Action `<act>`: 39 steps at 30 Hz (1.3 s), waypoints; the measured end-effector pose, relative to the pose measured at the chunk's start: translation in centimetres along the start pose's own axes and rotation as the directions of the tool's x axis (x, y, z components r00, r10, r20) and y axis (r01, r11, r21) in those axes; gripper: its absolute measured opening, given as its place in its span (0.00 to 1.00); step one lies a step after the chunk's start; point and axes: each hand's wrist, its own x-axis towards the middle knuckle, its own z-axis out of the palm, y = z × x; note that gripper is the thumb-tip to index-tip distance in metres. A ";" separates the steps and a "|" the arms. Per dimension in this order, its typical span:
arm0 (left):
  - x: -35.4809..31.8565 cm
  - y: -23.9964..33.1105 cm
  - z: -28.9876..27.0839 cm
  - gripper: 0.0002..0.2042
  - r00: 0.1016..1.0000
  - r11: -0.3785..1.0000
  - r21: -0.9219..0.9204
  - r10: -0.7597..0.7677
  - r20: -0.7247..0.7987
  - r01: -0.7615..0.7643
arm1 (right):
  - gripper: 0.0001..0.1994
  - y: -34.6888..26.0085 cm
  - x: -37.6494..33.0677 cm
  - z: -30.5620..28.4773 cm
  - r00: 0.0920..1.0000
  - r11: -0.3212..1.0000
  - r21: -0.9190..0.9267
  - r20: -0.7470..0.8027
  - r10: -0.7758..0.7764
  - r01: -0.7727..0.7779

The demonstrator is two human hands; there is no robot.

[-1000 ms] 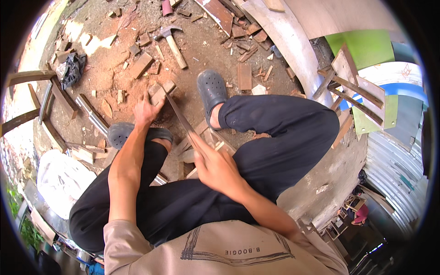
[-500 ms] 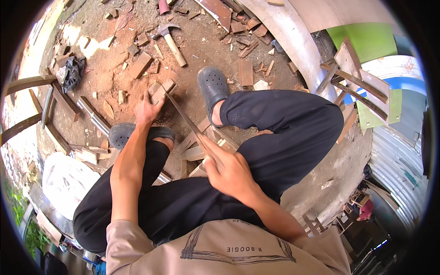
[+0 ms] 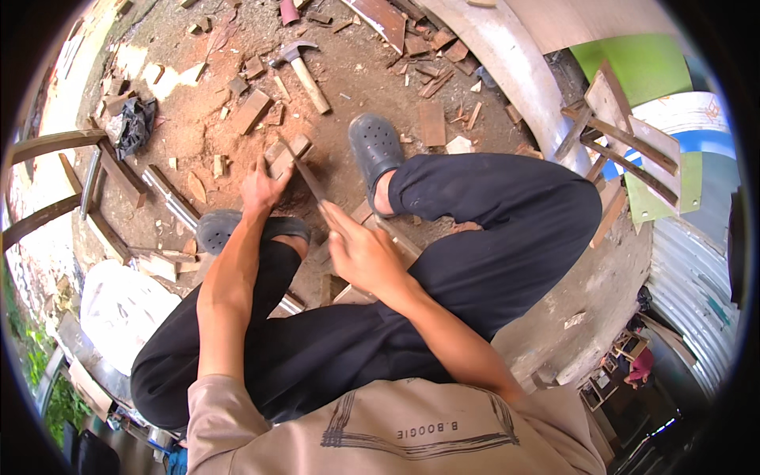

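Observation:
My left hand (image 3: 262,187) is closed on a small wooden block (image 3: 282,161), gripping it low over the ground between my feet. My right hand (image 3: 362,252) is wrapped round the handle of a hand saw. The narrow saw blade (image 3: 311,180) slants away up and to the left, lying across the right part of the block. Its far tip shows faintly beyond the wood, and my fingers hide most of the handle. Ahead of the block lies a claw hammer (image 3: 307,77) with a wooden handle.
Wood offcuts (image 3: 252,112) and reddish sawdust cover the ground ahead. Several wooden pieces (image 3: 396,240) lie between my legs. A wooden frame (image 3: 119,170) stands at left, near a black plastic bag (image 3: 136,127). A white sack (image 3: 119,313) sits at lower left, wooden furniture (image 3: 625,142) at right.
My right hand has pushed forward and slightly left with the saw, so less blade shows between hand and block. My left hand still holds the block; the whole view has shifted slightly.

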 end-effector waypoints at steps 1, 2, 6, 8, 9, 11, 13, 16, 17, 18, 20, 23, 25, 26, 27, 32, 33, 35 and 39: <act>-0.5 -0.8 0.4 0.46 1.000 1.000 -0.007 -0.003 0.002 0.003 | 0.26 -1.7 -3.4 -2.1 0.998 0.999 -0.022 0.046 0.038 -0.037; 0.0 -1.0 0.3 0.45 1.000 1.000 -0.022 -0.008 -0.023 0.008 | 0.27 -3.1 -5.7 -4.5 0.995 0.998 -0.054 0.091 0.050 -0.046; 0.2 0.6 -1.1 0.45 1.000 0.999 -0.040 -0.016 0.008 0.016 | 0.26 -1.6 -3.6 -3.9 0.993 0.993 -0.081 0.071 0.092 -0.086; 0.2 1.6 -1.2 0.45 0.998 0.999 -0.037 -0.008 0.067 0.011 | 0.24 2.3 1.5 0.3 0.999 0.998 -0.049 -0.010 -0.034 0.033; 0.3 0.4 -0.6 0.44 0.998 0.999 -0.038 -0.023 0.056 0.025 | 0.25 1.4 1.5 0.0 0.995 0.995 -0.083 0.076 0.059 -0.053; -1.0 -0.8 0.3 0.44 1.000 0.999 -0.035 -0.010 0.026 0.011 | 0.26 -1.5 -2.3 -2.4 0.988 0.991 -0.094 0.114 0.108 -0.097; 0.1 -1.0 0.0 0.44 0.999 0.999 -0.038 -0.021 -0.032 0.020 | 0.27 -3.0 -7.0 -5.3 0.998 0.999 0.009 0.049 -0.034 0.034; 0.3 0.2 -0.8 0.44 0.999 0.999 -0.046 -0.019 -0.030 0.018 | 0.26 -1.1 -5.7 -4.6 0.999 0.996 -0.084 0.034 -0.018 0.021; 0.2 0.7 -0.8 0.44 1.000 0.999 -0.048 -0.010 -0.014 0.009 | 0.26 -0.1 -1.9 -3.2 0.989 0.988 -0.132 0.110 0.095 -0.080; -0.1 1.2 -0.8 0.44 1.000 0.999 -0.050 -0.006 0.004 0.006 | 0.26 0.8 1.0 -2.1 0.960 0.966 -0.187 0.186 0.212 -0.177; -0.4 0.7 -0.6 0.43 1.000 0.999 -0.046 0.006 0.003 -0.006 | 0.27 -0.2 1.1 -1.6 0.966 0.969 -0.205 0.186 0.179 -0.140; 1.0 -0.6 0.0 0.44 0.999 0.999 -0.044 0.009 -0.035 -0.011 | 0.28 -0.7 -4.3 -2.9 0.989 0.987 -0.069 0.022 -0.147 0.148; 0.1 -0.9 0.3 0.44 0.998 0.999 -0.037 0.025 -0.061 -0.027 | 0.28 -2.0 -7.9 -5.5 0.997 0.997 -0.024 0.021 -0.075 0.075; 0.0 -0.7 0.3 0.43 0.998 0.999 -0.039 0.022 -0.065 -0.025 | 0.28 -1.7 -8.1 -5.8 0.994 0.995 -0.010 -0.029 -0.102 0.101; 0.0 -0.6 0.2 0.43 0.997 0.999 -0.041 0.019 -0.069 -0.021 | 0.28 -0.5 -6.2 -5.1 0.998 0.999 -0.047 0.058 -0.013 0.016; 0.5 0.4 -0.6 0.42 1.000 1.000 -0.025 0.016 -0.008 -0.016 | 0.27 1.1 -0.3 -0.1 0.998 0.997 -0.073 0.060 0.027 -0.023; -0.1 0.0 -0.5 0.42 1.000 1.000 -0.024 0.008 0.003 -0.008 | 0.26 0.2 -2.8 -1.3 0.998 1.000 -0.031 0.056 0.001 0.001; 0.1 -0.1 -0.5 0.42 1.000 0.999 -0.033 -0.004 -0.007 0.003 | 0.26 -1.8 -7.0 -4.4 0.994 0.995 0.023 -0.050 -0.093 0.095; 0.4 -0.2 -0.2 0.42 1.000 0.998 -0.059 -0.001 0.014 0.002 | 0.25 -1.4 -1.6 -3.3 0.979 0.982 -0.133 0.135 0.150 -0.132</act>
